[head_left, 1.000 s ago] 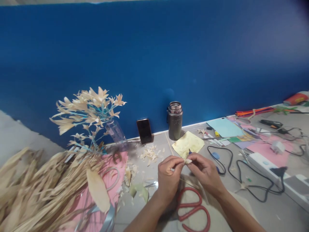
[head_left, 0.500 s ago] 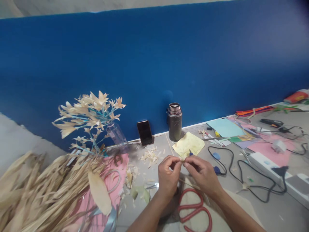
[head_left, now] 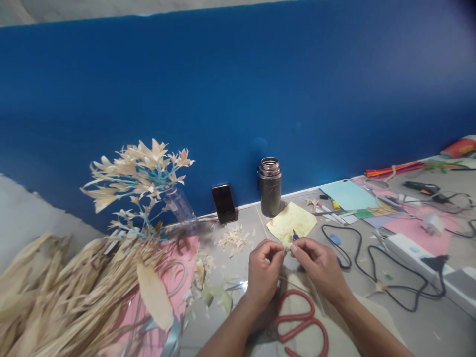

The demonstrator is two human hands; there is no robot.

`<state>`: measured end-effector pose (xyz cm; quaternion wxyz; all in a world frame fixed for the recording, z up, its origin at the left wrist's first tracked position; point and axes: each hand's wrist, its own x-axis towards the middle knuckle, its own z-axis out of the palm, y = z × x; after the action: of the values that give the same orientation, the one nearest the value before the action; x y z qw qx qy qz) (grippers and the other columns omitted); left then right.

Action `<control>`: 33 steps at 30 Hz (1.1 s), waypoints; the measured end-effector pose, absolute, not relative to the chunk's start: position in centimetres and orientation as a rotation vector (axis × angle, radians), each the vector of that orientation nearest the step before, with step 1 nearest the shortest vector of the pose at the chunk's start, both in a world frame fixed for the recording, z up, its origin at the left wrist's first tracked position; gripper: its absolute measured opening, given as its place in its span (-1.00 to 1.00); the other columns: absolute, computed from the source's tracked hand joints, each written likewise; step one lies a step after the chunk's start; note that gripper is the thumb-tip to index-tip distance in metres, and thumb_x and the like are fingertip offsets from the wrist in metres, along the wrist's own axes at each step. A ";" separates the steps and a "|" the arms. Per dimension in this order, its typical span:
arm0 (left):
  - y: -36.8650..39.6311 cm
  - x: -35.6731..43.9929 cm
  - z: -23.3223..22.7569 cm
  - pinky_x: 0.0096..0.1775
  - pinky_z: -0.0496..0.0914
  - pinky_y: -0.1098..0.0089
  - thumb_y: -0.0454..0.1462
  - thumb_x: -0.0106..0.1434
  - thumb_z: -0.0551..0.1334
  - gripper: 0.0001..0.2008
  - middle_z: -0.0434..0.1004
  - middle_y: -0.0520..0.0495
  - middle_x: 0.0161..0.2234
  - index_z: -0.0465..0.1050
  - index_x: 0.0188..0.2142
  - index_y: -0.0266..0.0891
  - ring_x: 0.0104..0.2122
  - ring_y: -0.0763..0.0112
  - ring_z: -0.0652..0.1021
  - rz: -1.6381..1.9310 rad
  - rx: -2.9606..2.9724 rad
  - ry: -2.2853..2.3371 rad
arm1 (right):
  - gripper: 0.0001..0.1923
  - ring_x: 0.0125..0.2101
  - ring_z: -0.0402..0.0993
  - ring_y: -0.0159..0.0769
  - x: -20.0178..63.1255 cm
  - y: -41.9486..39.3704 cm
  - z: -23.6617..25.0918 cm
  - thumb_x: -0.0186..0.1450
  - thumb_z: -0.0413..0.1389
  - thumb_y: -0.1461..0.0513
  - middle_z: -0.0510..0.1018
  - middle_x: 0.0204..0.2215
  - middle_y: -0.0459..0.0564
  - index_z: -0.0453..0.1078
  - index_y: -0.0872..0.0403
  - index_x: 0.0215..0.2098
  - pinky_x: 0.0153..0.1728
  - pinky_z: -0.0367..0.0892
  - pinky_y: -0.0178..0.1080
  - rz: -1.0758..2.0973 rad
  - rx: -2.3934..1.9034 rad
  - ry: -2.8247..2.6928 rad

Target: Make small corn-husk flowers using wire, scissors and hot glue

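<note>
My left hand (head_left: 265, 267) and my right hand (head_left: 318, 265) meet fingertip to fingertip over the table. Between their pinched thumbs and forefingers is a small pale husk piece (head_left: 287, 246), partly covered by the fingers. Just beyond them lies a yellow sheet of paper (head_left: 292, 221), with the dark blue nozzle (head_left: 295, 235) of some tool showing by my right fingers; the rest of it is hidden. Below my wrists rest red-handled scissors (head_left: 296, 317), their blades out of sight under the hands.
Dried corn husks (head_left: 74, 297) heap at the left, beside husk flowers in a clear bottle (head_left: 182, 210). A phone (head_left: 223, 204) and an open flask (head_left: 270, 187) stand by the blue wall. Husk scraps (head_left: 234, 239) lie mid-table. Black cables and a power strip (head_left: 412, 255) occupy the right.
Both hands have shifted slightly to the right in the view, still pinched together. A little more of the pale piece shows between the fingertips.
</note>
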<state>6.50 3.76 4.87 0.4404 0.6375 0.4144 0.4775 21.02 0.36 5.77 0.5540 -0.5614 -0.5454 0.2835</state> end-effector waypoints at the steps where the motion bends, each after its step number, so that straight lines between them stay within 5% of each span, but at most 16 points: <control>1: 3.8 6.5 4.8 -0.32 0.34 0.43 -0.33 0.23 0.27 -0.90 0.50 0.02 -0.46 0.52 -0.43 -0.22 -0.42 0.40 0.49 1.175 1.575 1.029 | -0.69 -0.54 0.36 -0.30 21.0 0.4 5.8 0.29 0.14 0.04 0.48 -0.58 -0.09 0.47 0.05 -0.48 -0.49 0.28 -0.28 0.666 -1.332 -1.291; 15: 4.1 6.1 4.2 -0.27 0.35 0.40 -0.35 0.29 0.22 -0.86 0.53 -0.03 -0.39 0.53 -0.39 -0.21 -0.36 0.37 0.50 1.227 1.832 0.977 | -0.66 -0.53 0.38 -0.27 21.0 0.4 6.0 0.29 0.12 0.02 0.51 -0.58 -0.07 0.49 0.05 -0.51 -0.49 0.29 -0.27 0.704 -1.359 -1.339; 23: 4.2 6.8 4.1 -0.52 0.27 0.48 -0.17 0.11 0.40 -0.79 0.49 0.05 -0.52 0.45 -0.41 -0.25 -0.64 0.55 0.36 1.047 1.143 0.855 | -0.59 -0.61 0.23 -0.38 21.0 0.6 6.0 0.22 0.21 -0.06 0.40 -0.67 -0.14 0.45 0.07 -0.58 -0.54 0.20 -0.30 1.018 -1.298 -1.134; 33: 3.9 7.6 3.1 -0.54 0.16 0.55 -0.15 0.04 0.50 -0.65 0.54 0.03 -0.47 0.41 -0.37 -0.28 -0.66 0.67 0.34 1.017 0.827 0.603 | -0.51 -0.62 0.12 -0.42 20.8 0.6 5.7 0.17 0.25 -0.14 0.30 -0.68 -0.18 0.39 0.08 -0.58 -0.56 0.09 -0.32 1.093 -1.302 -1.057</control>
<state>7.59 3.89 3.13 0.7508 0.3786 0.2760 0.4655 20.79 0.60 5.70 0.5395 -0.5476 -0.4447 0.4596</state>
